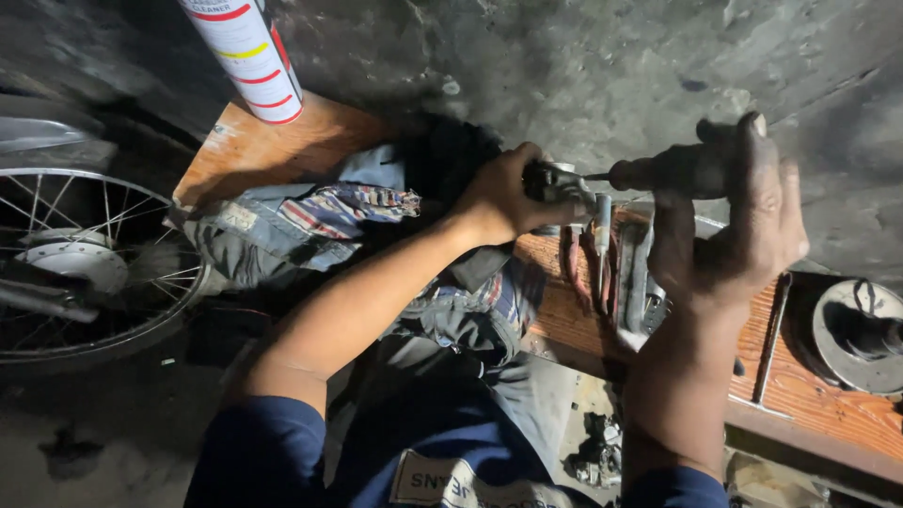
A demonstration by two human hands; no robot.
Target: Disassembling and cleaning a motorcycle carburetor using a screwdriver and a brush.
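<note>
Looking down from a head-worn camera, the view shows a person's two bare hands working over a low wooden board [574,329] on a dark, grimy floor. The left hand [503,198] sits near the middle of the scene, fingers curled tightly around a small dark metal part [557,183], held just above the board. The right hand [743,221] is to the right of it, fingers wrapped closed around the dark handle of a screwdriver [673,172], thumb up along the top. The screwdriver's thin shaft points left and meets the metal part; the two hands are near each other but apart.

Just beneath the hands, a cluster of hand tools [611,273] lies on the board, including red-handled pliers and several metal pieces. A long thin metal rod [773,339] rests on the board farther right. At the far right edge stands a round metal disc-shaped part [861,334] with a dark centre.

To the left of the hands, a heap of crumpled rags [320,221], striped cloth and denim, is spread over the board's left end. At the far left corner of the board stands a white spray can [246,56] with red bands. A spoked wheel [80,268] with a metal hub lies at the left edge of the scene. Both forearms come from dark blue sleeves at the near edge.
</note>
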